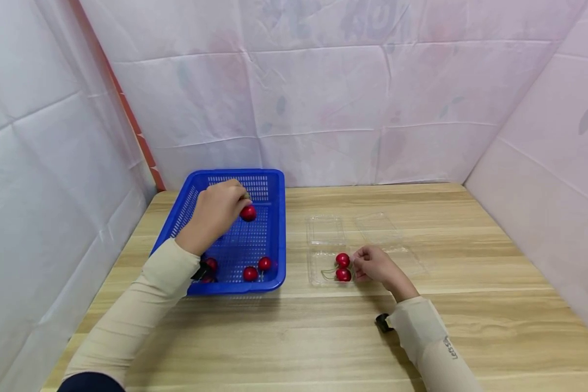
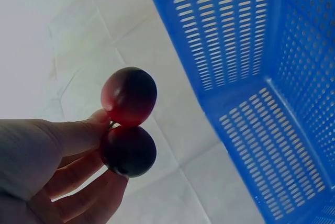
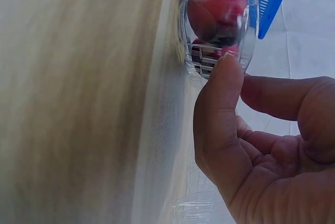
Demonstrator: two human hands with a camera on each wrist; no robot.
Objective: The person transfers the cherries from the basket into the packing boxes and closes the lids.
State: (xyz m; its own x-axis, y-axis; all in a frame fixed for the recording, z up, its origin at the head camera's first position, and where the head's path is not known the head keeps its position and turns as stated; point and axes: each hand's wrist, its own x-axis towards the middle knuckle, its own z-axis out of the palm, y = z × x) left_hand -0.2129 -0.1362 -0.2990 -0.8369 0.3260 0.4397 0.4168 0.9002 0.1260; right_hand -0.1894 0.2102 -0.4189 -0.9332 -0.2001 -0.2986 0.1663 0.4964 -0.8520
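Over the blue basket (image 1: 277,234), my left hand (image 1: 219,209) pinches the stems of red cherries (image 1: 247,213). Two of them, an upper cherry (image 2: 129,96) and a lower cherry (image 2: 128,151), hang against the fingertips of the left hand (image 2: 63,161) in the left wrist view. My right hand (image 1: 379,267) grips the right edge of a clear container (image 1: 316,272) between thumb and finger. Two cherries (image 1: 343,274) lie inside, stems pointing left. The right wrist view shows the right hand (image 3: 261,145) at the clear wall, close to a cherry (image 3: 217,12).
Several cherries lie in the basket's near part, including one cherry (image 1: 250,273) near its front wall; my left forearm covers part of it. Another clear container (image 1: 405,262) lies open right of the first. Patterned white sheets (image 1: 323,98) stand behind and beside the wooden table (image 1: 294,343).
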